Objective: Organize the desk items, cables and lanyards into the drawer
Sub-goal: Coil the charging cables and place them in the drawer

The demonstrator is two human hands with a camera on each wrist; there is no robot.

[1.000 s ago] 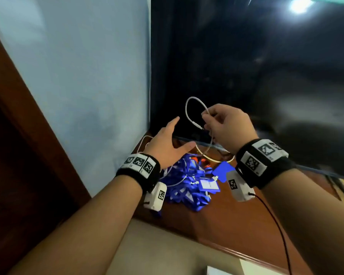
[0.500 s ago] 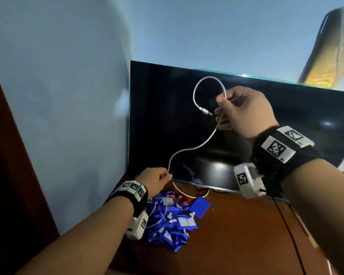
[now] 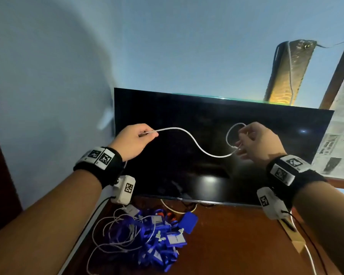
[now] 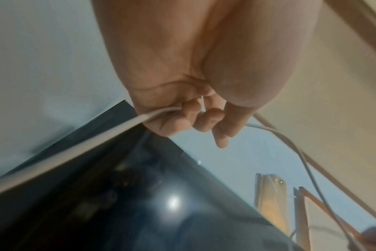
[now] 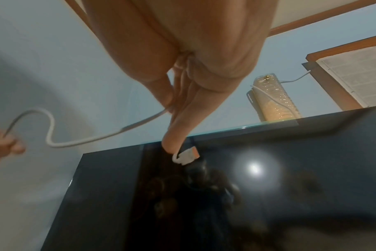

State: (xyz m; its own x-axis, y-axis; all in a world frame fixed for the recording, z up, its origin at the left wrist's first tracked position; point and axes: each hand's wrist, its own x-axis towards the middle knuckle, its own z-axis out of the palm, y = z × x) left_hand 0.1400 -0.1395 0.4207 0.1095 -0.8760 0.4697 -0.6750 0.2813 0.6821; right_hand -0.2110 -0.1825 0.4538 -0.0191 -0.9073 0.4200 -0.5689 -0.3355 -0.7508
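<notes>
Both hands are raised in front of the dark monitor (image 3: 207, 171), with a white cable (image 3: 195, 143) strung between them. My left hand (image 3: 135, 139) grips the cable in curled fingers; in the left wrist view the cable (image 4: 75, 152) runs out from under those fingers (image 4: 182, 122). My right hand (image 3: 254, 141) pinches a small loop of the cable near its plug. The right wrist view shows the white plug (image 5: 187, 157) at my fingertip and the cable (image 5: 82, 142) sagging toward the left hand. A heap of blue lanyards (image 3: 153, 241) with thin white cables (image 3: 107, 227) lies on the brown desk (image 3: 226, 245).
The monitor stands at the back of the desk against a pale blue wall. A blue card holder (image 3: 190, 222) lies by the lanyard heap. A lit lamp (image 3: 286, 72) sits behind the monitor at the right, next to papers (image 3: 340, 132). A drawer is not in view.
My left hand has risen from the desk to monitor height, sliding along the cable. The right hand has dropped a little, and the cable now runs sideways between the hands.
</notes>
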